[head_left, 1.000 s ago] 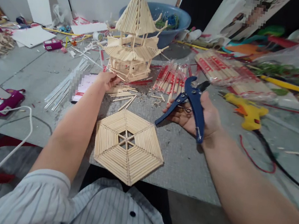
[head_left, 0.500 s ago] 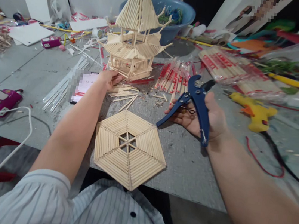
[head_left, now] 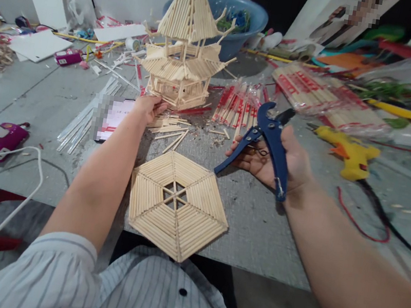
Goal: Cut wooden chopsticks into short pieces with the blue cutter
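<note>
A tiered pagoda model [head_left: 182, 67] made of wooden sticks stands upright at the back of the table. My left hand [head_left: 151, 108] is at its lower left corner, fingers curled and thumb against the base edge. In my right hand [head_left: 262, 163] lies a blue ratchet pipe cutter [head_left: 273, 141], its jaws spread and pointing away from me. Between my forearms a flat hexagonal stick panel [head_left: 204, 200] with an open, spoked centre rests near the table's front edge. Loose short sticks [head_left: 171, 126] lie just in front of the pagoda.
Wrapped chopsticks [head_left: 238, 107] and larger packs [head_left: 309, 90] lie at the back right. A yellow glue gun [head_left: 349, 153] is right of my hand, its black cord trailing. Left are a phone [head_left: 115, 119], clear glue sticks [head_left: 86, 119] and a purple power strip [head_left: 0, 142]. Behind stands a blue basin [head_left: 243, 35].
The camera view has shifted very slightly. Both hands, the pagoda, the cutter and the panel keep their places.
</note>
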The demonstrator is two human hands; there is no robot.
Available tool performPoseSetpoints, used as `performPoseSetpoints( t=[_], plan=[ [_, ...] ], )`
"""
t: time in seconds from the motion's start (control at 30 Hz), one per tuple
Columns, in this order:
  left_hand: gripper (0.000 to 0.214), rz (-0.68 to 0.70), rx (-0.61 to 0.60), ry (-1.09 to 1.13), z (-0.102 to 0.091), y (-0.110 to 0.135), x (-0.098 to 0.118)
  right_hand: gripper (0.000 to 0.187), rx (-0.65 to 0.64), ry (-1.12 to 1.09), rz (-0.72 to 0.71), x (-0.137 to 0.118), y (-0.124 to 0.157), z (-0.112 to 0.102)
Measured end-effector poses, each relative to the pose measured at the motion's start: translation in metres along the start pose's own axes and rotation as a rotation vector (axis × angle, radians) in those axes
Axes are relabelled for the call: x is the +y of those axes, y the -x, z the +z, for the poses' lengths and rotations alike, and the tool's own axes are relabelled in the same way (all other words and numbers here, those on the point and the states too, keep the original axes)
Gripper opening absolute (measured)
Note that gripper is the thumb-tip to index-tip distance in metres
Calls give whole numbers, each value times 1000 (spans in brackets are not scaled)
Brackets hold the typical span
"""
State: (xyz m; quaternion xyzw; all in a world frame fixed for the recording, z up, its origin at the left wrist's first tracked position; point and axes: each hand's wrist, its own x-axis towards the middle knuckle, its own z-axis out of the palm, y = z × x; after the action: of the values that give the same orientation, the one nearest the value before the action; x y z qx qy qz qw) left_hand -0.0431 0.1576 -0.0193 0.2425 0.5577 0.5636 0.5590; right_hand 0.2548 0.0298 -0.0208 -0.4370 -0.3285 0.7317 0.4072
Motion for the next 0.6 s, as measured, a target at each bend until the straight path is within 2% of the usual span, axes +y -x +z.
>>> performPoseSetpoints(
  t=[0.07, 0.2, 0.27, 0.43, 0.6],
  plan=[
    [20, -3, 15, 7, 2, 1, 0, 78, 10, -39, -29, 4, -5, -6],
    [26, -8, 29, 19, 6, 3, 1, 69, -132, -33, -102, 11, -14, -17],
    [27, -6, 34, 29, 6, 4, 1, 69, -163, -14, -126, 13, -15, -20],
    [21, -16, 34, 48, 7, 4, 2, 67, -152, -12, -122, 12, -13, -18],
    [17, -3, 28, 45, 5, 0, 0, 73, -129, 5, -116, 11, -11, -17]
  ],
)
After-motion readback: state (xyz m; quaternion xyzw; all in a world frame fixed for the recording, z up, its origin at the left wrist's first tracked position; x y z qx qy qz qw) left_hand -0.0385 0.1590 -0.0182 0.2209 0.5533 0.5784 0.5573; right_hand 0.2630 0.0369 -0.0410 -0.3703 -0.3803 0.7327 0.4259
